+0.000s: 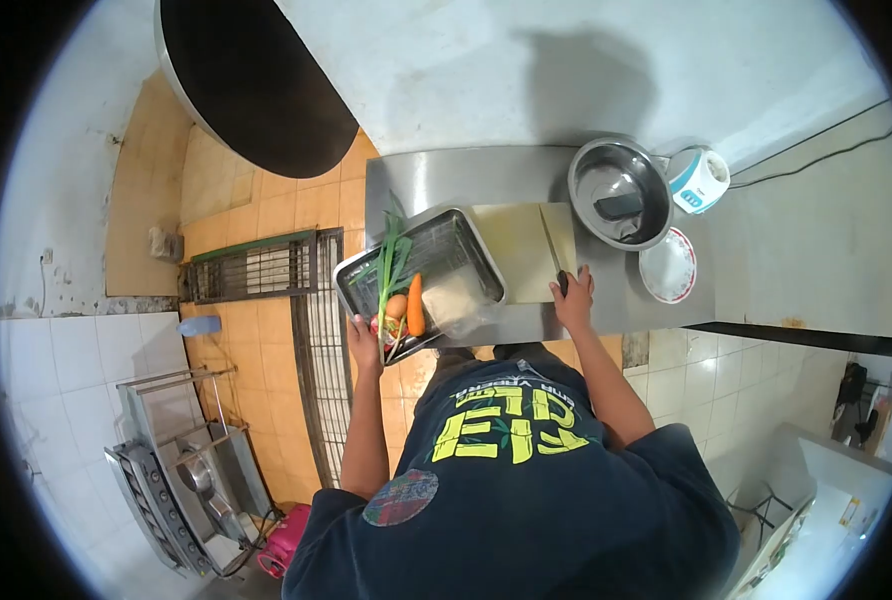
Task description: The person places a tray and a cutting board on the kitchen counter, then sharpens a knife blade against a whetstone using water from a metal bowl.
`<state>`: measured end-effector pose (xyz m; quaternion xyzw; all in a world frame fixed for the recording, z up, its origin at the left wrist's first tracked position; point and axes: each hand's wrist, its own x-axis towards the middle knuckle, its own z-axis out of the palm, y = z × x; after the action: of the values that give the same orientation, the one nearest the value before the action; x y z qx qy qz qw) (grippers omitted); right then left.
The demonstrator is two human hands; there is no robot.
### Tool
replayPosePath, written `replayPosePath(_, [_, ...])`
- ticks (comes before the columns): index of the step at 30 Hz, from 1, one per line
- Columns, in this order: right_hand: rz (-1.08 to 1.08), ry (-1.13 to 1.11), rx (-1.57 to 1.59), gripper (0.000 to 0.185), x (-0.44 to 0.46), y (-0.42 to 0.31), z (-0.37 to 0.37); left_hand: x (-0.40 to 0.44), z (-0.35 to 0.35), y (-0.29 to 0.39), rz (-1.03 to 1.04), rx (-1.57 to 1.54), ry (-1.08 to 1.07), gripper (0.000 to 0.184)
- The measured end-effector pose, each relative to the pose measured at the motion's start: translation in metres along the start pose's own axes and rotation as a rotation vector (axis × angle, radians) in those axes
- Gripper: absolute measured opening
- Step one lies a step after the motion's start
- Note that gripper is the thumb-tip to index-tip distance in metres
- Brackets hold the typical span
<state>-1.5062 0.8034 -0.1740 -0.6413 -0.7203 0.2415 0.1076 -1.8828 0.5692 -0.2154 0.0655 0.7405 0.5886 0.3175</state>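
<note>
Knife [550, 242] on right part of cutting board [511, 245], long axis near-far, handle [563, 282] near; right hand [574, 300] (nearer one) closed around handle. Left hand [364, 343] grips near-left rim of tray [448, 240], left of board.

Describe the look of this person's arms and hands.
The left hand and right hand wear no gloves, and no watch shows. The forearms are bare below loose, short, dark-blue sleeves. The shirt has yellow-green lettering and a round patterned patch near the left sleeve.
</note>
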Motion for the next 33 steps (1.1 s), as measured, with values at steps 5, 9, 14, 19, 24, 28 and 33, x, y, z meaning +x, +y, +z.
replayPosePath(5, [0.010, -0.091, 0.034, 0.035, 0.002, 0.001, -0.001, 0.018, 0.005, 0.029, 0.030, 0.143, -0.003, 0.037])
replayPosePath(9, [-0.069, -0.054, 0.126, 0.025, 0.016, 0.020, 0.006, 0.036, 0.002, 0.023, 0.069, 0.222, -0.027, 0.038])
replayPosePath(14, [0.078, -0.119, 0.409, 0.017, 0.017, 0.033, -0.003, 0.035, 0.000, 0.024, 0.059, 0.150, -0.062, 0.038])
replayPosePath(19, [0.316, -0.327, 0.807, 0.016, 0.008, 0.024, -0.019, 0.018, 0.008, 0.045, 0.055, 0.006, -0.035, 0.036])
replayPosePath(24, [0.239, -0.327, 0.729, 0.019, -0.012, 0.008, -0.020, 0.036, -0.004, 0.026, 0.007, 0.055, -0.040, 0.039])
replayPosePath(28, [0.237, -0.248, 0.707, 0.026, -0.024, 0.009, -0.013, 0.041, -0.006, 0.016, 0.066, 0.084, -0.005, 0.036])
replayPosePath(33, [0.218, -0.143, 0.642, 0.025, -0.031, 0.027, -0.034, 0.012, 0.016, 0.069, -0.017, 0.107, -0.026, 0.035])
